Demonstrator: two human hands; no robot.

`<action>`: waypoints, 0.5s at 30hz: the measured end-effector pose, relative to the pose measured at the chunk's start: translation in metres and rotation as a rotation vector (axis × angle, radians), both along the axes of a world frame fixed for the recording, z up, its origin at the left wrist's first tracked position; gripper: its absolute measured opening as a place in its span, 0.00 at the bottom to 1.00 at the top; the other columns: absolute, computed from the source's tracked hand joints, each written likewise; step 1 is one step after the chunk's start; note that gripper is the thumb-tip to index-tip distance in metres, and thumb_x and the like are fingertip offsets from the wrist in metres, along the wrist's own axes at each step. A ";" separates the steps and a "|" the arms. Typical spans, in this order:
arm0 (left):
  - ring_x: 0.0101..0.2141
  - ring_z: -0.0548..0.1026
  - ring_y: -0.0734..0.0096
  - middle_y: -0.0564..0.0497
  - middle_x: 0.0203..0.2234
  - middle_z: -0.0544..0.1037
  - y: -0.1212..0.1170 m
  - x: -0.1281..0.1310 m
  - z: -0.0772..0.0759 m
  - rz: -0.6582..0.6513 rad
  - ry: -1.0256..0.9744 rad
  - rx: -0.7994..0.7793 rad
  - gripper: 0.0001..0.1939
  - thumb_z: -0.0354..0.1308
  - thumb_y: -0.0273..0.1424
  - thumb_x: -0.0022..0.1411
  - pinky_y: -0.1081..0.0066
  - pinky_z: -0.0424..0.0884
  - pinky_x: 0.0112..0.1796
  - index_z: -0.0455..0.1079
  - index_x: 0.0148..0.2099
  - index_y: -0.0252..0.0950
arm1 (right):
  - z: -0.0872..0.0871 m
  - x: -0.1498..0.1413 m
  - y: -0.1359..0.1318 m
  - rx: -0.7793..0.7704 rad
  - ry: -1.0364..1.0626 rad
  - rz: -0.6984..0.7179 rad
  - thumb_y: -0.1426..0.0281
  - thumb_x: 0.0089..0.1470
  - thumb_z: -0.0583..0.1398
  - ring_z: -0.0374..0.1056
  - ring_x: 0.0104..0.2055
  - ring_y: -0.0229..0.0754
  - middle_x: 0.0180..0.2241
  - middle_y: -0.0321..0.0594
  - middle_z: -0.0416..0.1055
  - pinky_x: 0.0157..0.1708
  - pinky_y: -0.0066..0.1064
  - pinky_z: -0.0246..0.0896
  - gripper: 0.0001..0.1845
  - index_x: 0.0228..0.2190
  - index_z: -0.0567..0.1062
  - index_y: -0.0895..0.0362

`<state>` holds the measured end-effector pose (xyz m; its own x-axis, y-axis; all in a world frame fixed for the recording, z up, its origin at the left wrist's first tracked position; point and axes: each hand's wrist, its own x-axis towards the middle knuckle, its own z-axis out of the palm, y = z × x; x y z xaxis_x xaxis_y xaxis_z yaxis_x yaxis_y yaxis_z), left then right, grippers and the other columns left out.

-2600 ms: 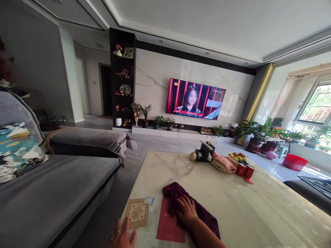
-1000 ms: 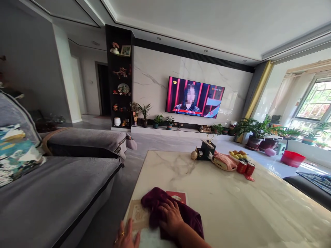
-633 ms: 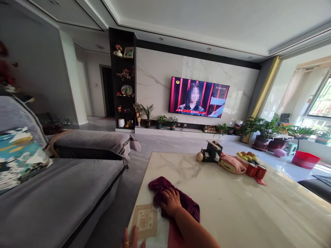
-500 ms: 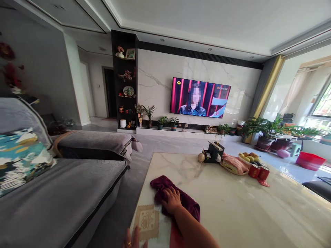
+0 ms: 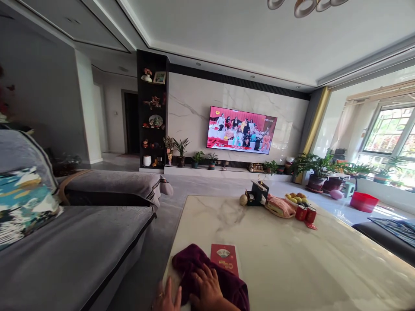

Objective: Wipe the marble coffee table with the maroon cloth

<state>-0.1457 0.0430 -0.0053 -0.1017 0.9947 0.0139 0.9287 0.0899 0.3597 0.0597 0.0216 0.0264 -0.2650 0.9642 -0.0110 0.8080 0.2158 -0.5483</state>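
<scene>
Right hand (image 5: 207, 288) pressed flat, fingers spread, on a maroon cloth (image 5: 194, 263) at the near left corner of the marble coffee table (image 5: 292, 268).

The palm bears down on the cloth and pins it rather than closing round it. The left hand (image 5: 168, 298) lies open on the table edge just beside the cloth, holding nothing, a ring on one finger. A red envelope (image 5: 225, 258) lies touching the cloth's far side. To my eye a sweep outward could catch the envelope and push it along or off the edge, since nothing holds it down. Compared with half a second ago, the cloth and right hand sit nearer the table's near edge, the envelope is uncovered, the beige patterned mat no longer shows, and the television (image 5: 241, 135) shows a group scene.
</scene>
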 end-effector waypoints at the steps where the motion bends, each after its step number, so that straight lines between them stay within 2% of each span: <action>1: 0.71 0.79 0.44 0.28 0.73 0.79 -0.002 -0.001 0.005 0.010 -0.039 0.039 0.38 0.41 0.37 0.78 0.51 0.75 0.72 0.66 0.80 0.22 | -0.002 -0.002 -0.009 -0.010 -0.007 0.011 0.40 0.68 0.63 0.47 0.88 0.66 0.83 0.41 0.63 0.85 0.73 0.38 0.44 0.79 0.67 0.35; 4: 0.69 0.82 0.40 0.34 0.60 0.89 -0.008 -0.008 0.016 0.007 -0.143 0.179 0.36 0.51 0.39 0.70 0.47 0.74 0.74 0.77 0.73 0.30 | -0.006 -0.007 -0.029 -0.024 -0.034 0.046 0.40 0.67 0.65 0.48 0.88 0.68 0.82 0.41 0.64 0.85 0.74 0.41 0.44 0.78 0.68 0.34; 6: 0.70 0.80 0.36 0.36 0.56 0.91 -0.012 -0.016 0.021 -0.009 -0.182 0.218 0.33 0.56 0.41 0.66 0.43 0.71 0.76 0.82 0.67 0.35 | -0.008 -0.008 -0.037 -0.027 -0.053 0.074 0.39 0.65 0.66 0.49 0.88 0.68 0.82 0.41 0.65 0.84 0.75 0.43 0.45 0.78 0.69 0.33; 10: 0.67 0.82 0.31 0.35 0.53 0.92 -0.015 -0.033 0.024 -0.028 -0.217 0.165 0.28 0.60 0.43 0.62 0.40 0.75 0.73 0.86 0.59 0.37 | -0.008 -0.009 -0.049 -0.041 -0.079 0.113 0.38 0.65 0.66 0.50 0.87 0.68 0.81 0.41 0.66 0.83 0.76 0.45 0.45 0.77 0.69 0.33; 15: 0.58 0.87 0.26 0.32 0.47 0.92 -0.005 -0.042 0.015 -0.002 -0.251 0.108 0.29 0.62 0.45 0.64 0.39 0.83 0.64 0.87 0.59 0.35 | -0.003 -0.012 -0.052 -0.022 -0.072 0.102 0.37 0.65 0.66 0.50 0.87 0.70 0.81 0.40 0.66 0.83 0.77 0.45 0.45 0.78 0.68 0.31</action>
<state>-0.1877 0.0375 0.0094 -0.1139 0.9889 0.0950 0.8095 0.0369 0.5860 0.0473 -0.0308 0.0230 -0.3596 0.9315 -0.0541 0.8199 0.2878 -0.4949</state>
